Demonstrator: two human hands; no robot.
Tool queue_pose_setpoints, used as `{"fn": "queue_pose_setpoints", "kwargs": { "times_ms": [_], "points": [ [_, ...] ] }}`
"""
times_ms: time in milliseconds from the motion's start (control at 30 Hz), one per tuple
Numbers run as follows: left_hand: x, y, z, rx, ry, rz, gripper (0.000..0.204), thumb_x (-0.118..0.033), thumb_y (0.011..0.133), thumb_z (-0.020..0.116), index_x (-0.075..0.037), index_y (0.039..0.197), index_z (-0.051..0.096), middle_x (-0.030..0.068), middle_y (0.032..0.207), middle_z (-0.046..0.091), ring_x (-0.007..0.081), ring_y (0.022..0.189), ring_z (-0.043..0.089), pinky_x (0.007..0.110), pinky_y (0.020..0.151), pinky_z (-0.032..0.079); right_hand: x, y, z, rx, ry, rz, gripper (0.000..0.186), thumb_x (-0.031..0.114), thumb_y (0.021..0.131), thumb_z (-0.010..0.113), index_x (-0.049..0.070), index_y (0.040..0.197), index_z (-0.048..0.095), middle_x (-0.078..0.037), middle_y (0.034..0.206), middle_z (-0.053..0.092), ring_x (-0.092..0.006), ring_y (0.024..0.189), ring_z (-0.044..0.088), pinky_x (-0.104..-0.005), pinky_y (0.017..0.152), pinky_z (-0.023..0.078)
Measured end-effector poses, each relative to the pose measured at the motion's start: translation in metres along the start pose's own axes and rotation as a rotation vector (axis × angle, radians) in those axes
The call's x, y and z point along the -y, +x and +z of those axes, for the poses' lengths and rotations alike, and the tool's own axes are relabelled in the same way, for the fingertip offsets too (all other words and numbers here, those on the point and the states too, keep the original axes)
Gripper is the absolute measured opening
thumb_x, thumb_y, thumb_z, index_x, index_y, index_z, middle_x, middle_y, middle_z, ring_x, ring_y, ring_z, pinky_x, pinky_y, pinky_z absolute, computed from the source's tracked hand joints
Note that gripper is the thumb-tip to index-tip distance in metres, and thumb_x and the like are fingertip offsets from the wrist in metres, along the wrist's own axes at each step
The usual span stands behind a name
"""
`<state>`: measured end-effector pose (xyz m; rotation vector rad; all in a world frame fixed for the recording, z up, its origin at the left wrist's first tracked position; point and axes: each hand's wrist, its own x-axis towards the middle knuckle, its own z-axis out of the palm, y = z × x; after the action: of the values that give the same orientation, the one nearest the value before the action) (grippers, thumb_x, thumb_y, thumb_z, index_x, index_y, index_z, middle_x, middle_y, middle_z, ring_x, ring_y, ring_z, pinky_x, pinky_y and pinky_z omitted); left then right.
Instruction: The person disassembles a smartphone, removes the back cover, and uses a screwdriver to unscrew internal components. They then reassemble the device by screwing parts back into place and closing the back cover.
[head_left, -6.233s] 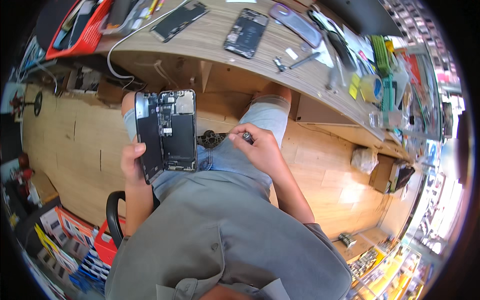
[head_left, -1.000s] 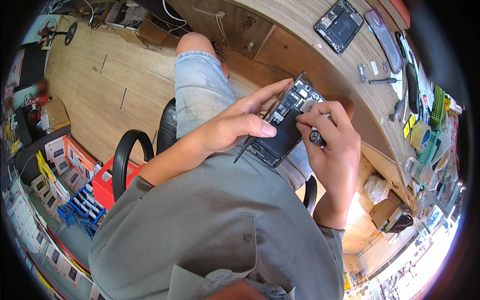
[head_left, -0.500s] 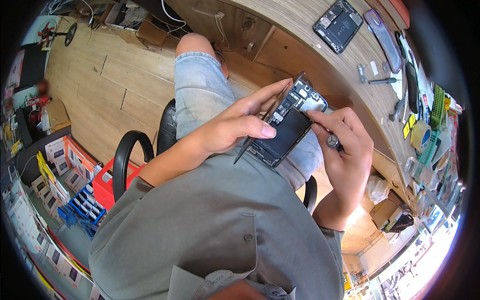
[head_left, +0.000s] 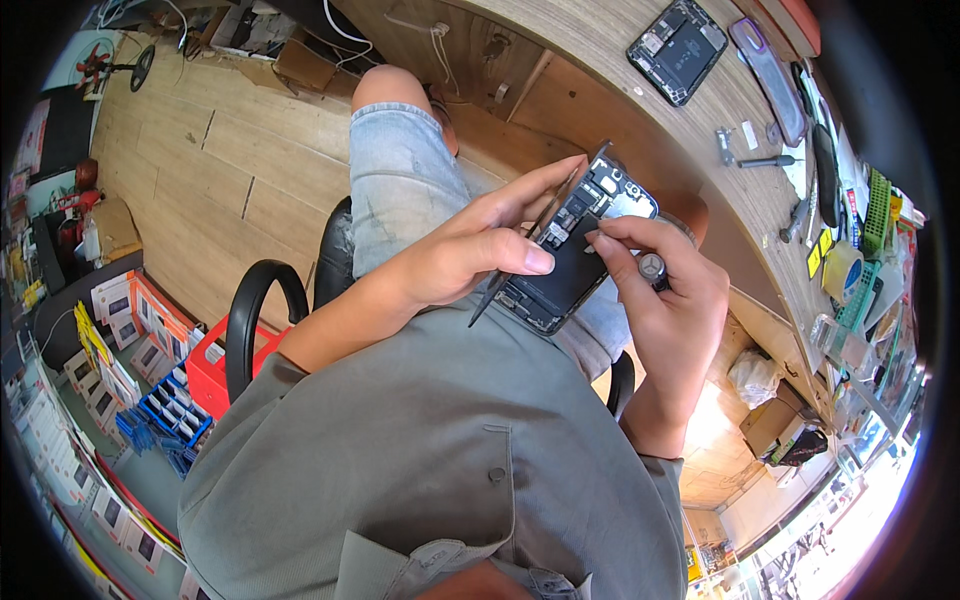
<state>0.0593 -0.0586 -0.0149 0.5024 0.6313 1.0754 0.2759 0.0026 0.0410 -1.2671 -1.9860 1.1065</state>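
Observation:
My left hand is closed round an opened smartphone, its thumb lying across the inside edge. The phone is tilted over my lap, with its black battery and small boards exposed. A thin dark screen panel stands raised along its left side. My right hand is over the phone's right half. Its thumb and index fingertips are pinched together above the battery's upper part; anything small between them is too fine to make out. A screwdriver with a round-capped dark handle is tucked among that hand's fingers, its tip hidden.
On the wooden bench at the upper right lie another opened phone, a purple-edged phone case and a small dark tool. A tape roll stands among clutter farther right. A black chair armrest is by my left arm.
My right hand has moved left and inward, its fingertips going from the phone's right edge to above the battery. The left hand and phone are almost still.

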Motion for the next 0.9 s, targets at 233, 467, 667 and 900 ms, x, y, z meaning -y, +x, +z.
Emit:
{"fn": "queue_pose_setpoints", "kwargs": {
  "times_ms": [233, 467, 667, 900],
  "points": [
    [0.007, 0.0, -0.012, 0.095, -0.066, 0.039, 0.101, -0.015, 0.097, 0.068, 0.006, 0.183, 0.018, 0.0208, 0.176, 0.046, 0.0259, 0.162, 0.048, 0.037, 0.133, 0.037, 0.009, 0.006, 0.006, 0.022, 0.012, 0.003, 0.014, -0.007, 0.093, 0.086, -0.002, 0.106, 0.083, -0.008, 0.096, 0.083, -0.014, 0.088, 0.074, -0.0288, 0.082, 0.056],
    [0.006, 0.001, -0.012, 0.096, -0.074, 0.045, 0.099, -0.012, 0.098, 0.066, 0.006, 0.183, 0.018, 0.0204, 0.178, 0.045, 0.0251, 0.165, 0.044, 0.037, 0.134, 0.035, 0.002, 0.01, 0.013, 0.01, 0.001, -0.065, 0.014, -0.005, 0.092, 0.087, -0.001, 0.104, 0.08, -0.01, 0.096, 0.081, -0.02, 0.083, 0.076, -0.0323, 0.075, 0.058],
    [0.006, 0.0, -0.011, 0.085, -0.075, 0.044, 0.098, -0.01, 0.099, 0.065, 0.006, 0.183, 0.017, 0.02, 0.18, 0.042, 0.0254, 0.167, 0.042, 0.037, 0.134, 0.035, 0.005, 0.006, 0.018, 0.013, -0.005, -0.008, 0.016, -0.005, 0.092, 0.087, 0.0, 0.106, 0.081, -0.008, 0.096, 0.081, -0.0173, 0.085, 0.073, -0.031, 0.078, 0.056],
    [0.01, 0.001, -0.012, 0.075, -0.068, 0.031, 0.098, -0.01, 0.1, 0.066, 0.006, 0.183, 0.016, 0.0203, 0.183, 0.037, 0.0262, 0.166, 0.041, 0.036, 0.132, 0.037, -0.001, 0.002, 0.027, -0.063, -0.094, -0.111, 0.017, -0.006, 0.092, 0.087, 0.0, 0.107, 0.081, -0.009, 0.098, 0.078, -0.0208, 0.086, 0.075, -0.0329, 0.081, 0.058]
  ]
}}
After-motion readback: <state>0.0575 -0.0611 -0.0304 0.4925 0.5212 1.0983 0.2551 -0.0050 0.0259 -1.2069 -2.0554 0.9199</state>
